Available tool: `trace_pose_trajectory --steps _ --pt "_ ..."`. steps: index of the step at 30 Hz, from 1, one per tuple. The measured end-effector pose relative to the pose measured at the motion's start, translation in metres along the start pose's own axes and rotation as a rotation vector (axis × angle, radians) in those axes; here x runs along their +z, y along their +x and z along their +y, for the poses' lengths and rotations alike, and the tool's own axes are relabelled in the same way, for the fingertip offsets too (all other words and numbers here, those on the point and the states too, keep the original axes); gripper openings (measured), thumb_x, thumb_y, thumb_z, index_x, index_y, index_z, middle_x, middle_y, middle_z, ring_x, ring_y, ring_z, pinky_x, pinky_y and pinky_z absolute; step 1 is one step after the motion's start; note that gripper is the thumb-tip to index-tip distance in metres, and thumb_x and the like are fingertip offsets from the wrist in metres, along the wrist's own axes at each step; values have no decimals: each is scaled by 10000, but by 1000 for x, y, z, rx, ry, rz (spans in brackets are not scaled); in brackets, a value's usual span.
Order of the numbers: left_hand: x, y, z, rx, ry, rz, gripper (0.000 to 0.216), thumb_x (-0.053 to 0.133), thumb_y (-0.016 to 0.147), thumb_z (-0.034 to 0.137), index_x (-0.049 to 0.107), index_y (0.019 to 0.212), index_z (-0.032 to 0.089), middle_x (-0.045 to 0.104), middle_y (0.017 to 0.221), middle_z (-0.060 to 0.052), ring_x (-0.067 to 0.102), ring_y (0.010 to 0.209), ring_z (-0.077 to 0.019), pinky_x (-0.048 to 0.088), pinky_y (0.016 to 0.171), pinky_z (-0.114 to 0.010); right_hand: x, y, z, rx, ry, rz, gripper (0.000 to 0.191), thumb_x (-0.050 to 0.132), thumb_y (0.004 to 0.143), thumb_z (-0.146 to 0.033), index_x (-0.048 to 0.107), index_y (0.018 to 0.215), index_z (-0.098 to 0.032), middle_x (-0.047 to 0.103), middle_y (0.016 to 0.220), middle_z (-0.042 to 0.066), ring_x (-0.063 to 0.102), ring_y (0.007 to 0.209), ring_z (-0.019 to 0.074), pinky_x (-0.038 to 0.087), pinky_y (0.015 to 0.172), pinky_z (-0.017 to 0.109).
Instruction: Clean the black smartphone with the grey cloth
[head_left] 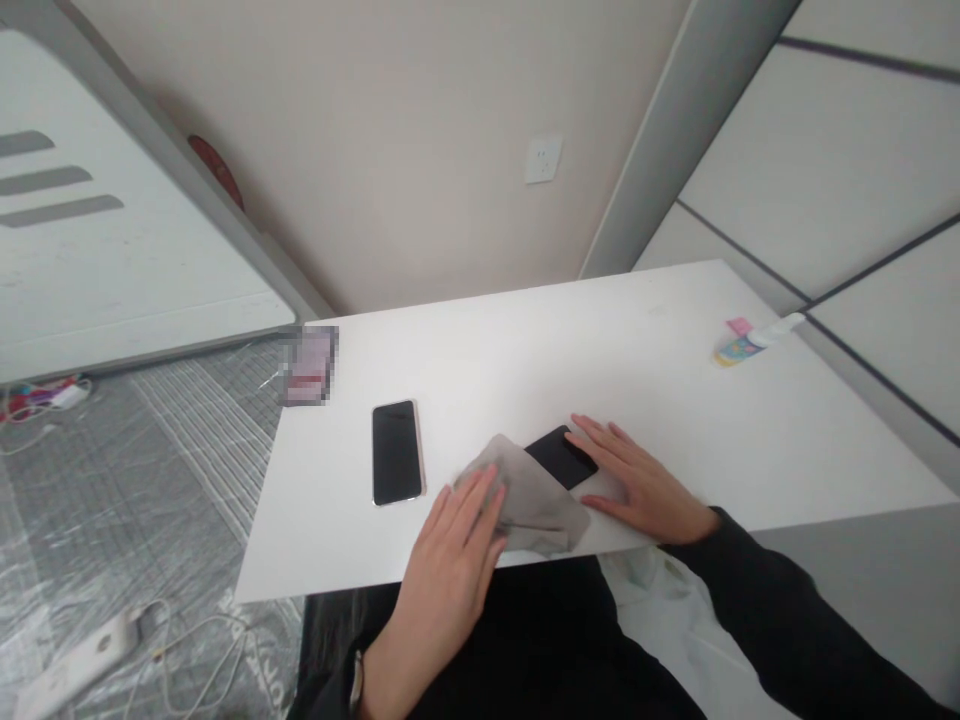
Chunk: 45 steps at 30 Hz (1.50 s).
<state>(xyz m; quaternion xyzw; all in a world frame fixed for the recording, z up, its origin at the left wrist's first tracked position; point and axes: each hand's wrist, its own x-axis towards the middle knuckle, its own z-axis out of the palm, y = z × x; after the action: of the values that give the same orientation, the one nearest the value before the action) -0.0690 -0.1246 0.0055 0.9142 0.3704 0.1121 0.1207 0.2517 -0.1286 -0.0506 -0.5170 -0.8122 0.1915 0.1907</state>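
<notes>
My left hand (454, 545) lies flat, fingers together, on a grey cloth (534, 495) near the front edge of a white table (675, 400). The cloth covers part of a dark phone (562, 455) lying screen up. My right hand (637, 485) rests flat beside that phone, fingers stretched and touching its right edge. A second black phone (395, 452) lies screen up to the left, apart from both hands.
A small tube with a pink cap (754, 340) lies at the table's far right. A blurred pinkish item (309, 365) sits at the far left corner. Cables and a white power strip (79, 660) lie on the floor at left. A wall socket (543, 159) is behind.
</notes>
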Motion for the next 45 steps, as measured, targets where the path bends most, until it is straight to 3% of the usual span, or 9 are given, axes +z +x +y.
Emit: trace_pose_trajectory --steps 4,7,12,17,22,26,32,41,45 --pt "12 33 -7 144 16 -98 387 457 1040 167 522 1420 138 593 1485 -135 566 1371 -251 504 1126 -413 -1 25 8 -58 71 -70 829 682 927 -443 266 1622 -265 383 1646 118 279 1551 309 281 1237 605" --pt "23 59 -6 224 32 -132 455 463 1040 199 453 1483 93 519 1548 -160 495 1434 -264 470 1154 -421 2 36 9 -91 111 -91 756 668 925 -374 337 1594 -253 515 1564 108 357 1521 296 293 1238 592" --pt "37 84 0 376 42 -201 543 443 1056 285 352 1563 111 366 1655 -98 334 1531 -243 343 1233 -423 6 35 11 -83 151 -61 677 484 993 -243 242 1625 -210 475 1588 136 479 1451 240 312 1241 551" --pt "25 58 -10 300 95 -209 545 396 1065 224 293 1586 104 351 1659 -102 369 1514 -267 375 1195 -465 5 35 11 -56 165 -74 685 629 941 -329 373 1564 -205 472 1590 142 448 1472 268 292 1247 553" --pt "5 22 -19 226 115 -187 489 370 1052 171 376 1533 86 451 1595 -173 450 1466 -282 436 1147 -455 0 39 11 -48 182 -112 797 768 845 -518 450 1510 -216 488 1579 142 442 1474 298 265 1255 564" --pt "21 44 -14 246 99 -177 459 477 1042 265 479 1418 3 489 1528 -286 392 1493 -357 342 1216 -520 0 41 12 -46 192 -121 842 764 839 -460 383 1559 -247 502 1572 121 466 1458 297 254 1254 578" --pt "45 97 -13 486 20 -217 569 415 1073 317 277 1580 100 372 1649 -134 293 1547 -212 257 1272 -390 4 41 11 -11 194 -93 981 689 800 -207 178 1638 -191 468 1589 159 528 1411 270 277 1250 548" --pt "8 20 -38 314 46 -213 639 363 1094 297 73 1642 143 335 1658 -155 305 1540 -271 363 1200 -466 -2 43 9 -20 228 -113 1033 794 824 -495 196 1634 -267 590 1496 106 505 1428 297 272 1252 571" --pt "10 31 -36 356 37 -257 629 376 1089 297 111 1639 146 301 1676 -132 256 1559 -263 310 1232 -467 1 43 12 -38 238 -111 1014 796 817 -488 230 1624 -254 591 1494 114 532 1404 298 251 1252 585"
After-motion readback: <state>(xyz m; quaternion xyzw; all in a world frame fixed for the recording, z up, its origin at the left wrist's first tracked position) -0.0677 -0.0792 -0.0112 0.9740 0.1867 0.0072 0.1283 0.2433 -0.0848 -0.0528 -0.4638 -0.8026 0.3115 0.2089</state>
